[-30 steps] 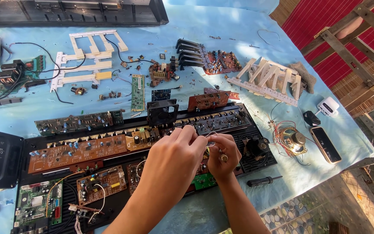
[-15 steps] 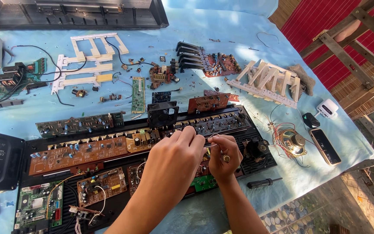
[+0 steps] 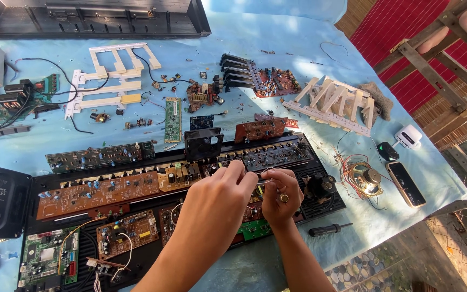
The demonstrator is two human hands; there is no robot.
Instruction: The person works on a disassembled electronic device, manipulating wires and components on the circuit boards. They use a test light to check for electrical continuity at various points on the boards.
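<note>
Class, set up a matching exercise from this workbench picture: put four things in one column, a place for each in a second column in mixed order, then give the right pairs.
Things:
1. screwdriver
2. loudspeaker
3. small black fan
4. long brown circuit board

Places:
A. left of the hands, in the black chassis
B. upright at the chassis's far edge
C. on the blue cloth, right of the right wrist
D. among red wires, beside a phone

Pairs: 1-C, 2-D, 3-B, 4-A
</note>
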